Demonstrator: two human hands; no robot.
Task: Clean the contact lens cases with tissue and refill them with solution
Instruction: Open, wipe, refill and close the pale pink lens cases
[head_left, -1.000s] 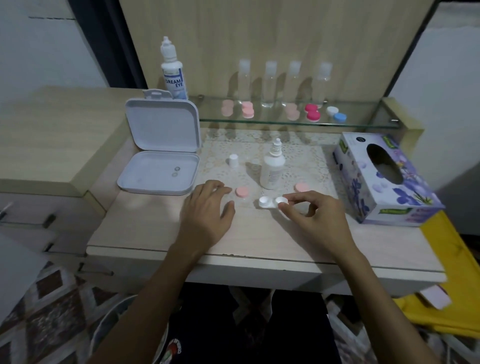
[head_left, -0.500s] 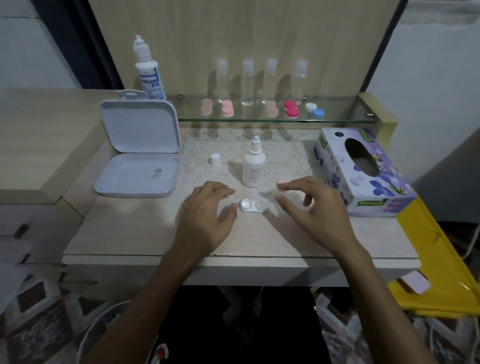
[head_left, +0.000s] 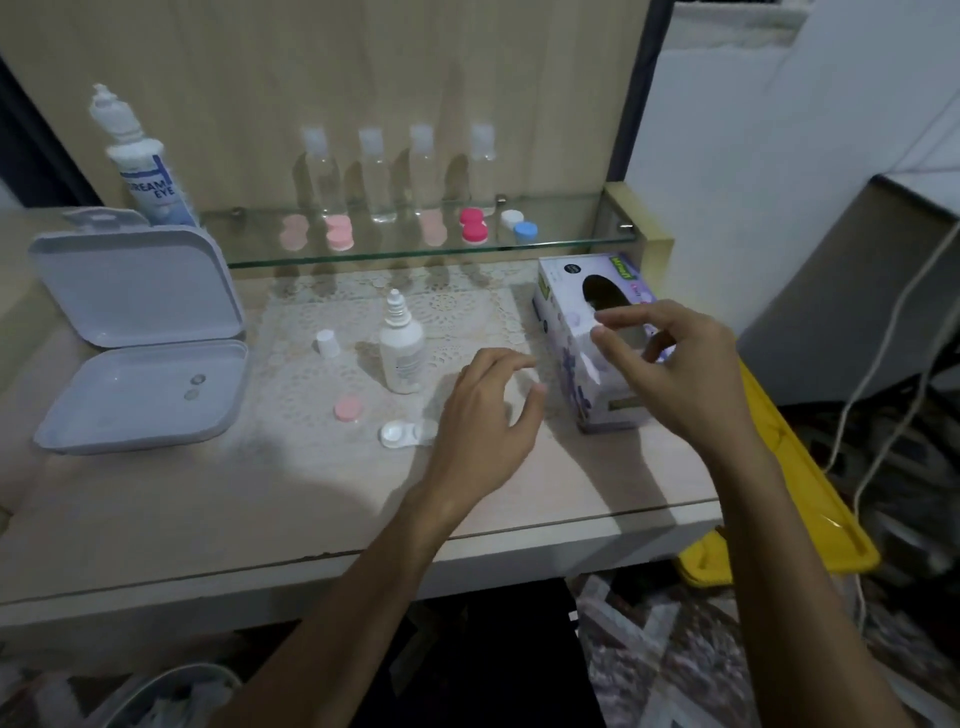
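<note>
Right hand (head_left: 675, 374) raised over tissue box (head_left: 597, 358), fingers loosely spread, grasping nothing. Left hand (head_left: 488, 410) low over table (head_left: 208, 499), fingers relaxed, holding nothing, just right of open white case (head_left: 402, 434). Pink cap (head_left: 347, 408) left of case; dropper bottle (head_left: 401, 349) and its white cap (head_left: 328, 343) behind. Open storage box (head_left: 140, 343) far left. Shelf (head_left: 415, 249) with 4 clear bottles behind. Bare table along front edge.

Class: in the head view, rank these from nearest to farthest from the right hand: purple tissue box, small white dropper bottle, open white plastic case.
1. Purple tissue box, under the right hand.
2. Small white dropper bottle, mid-table.
3. Open white plastic case, far left.
</note>
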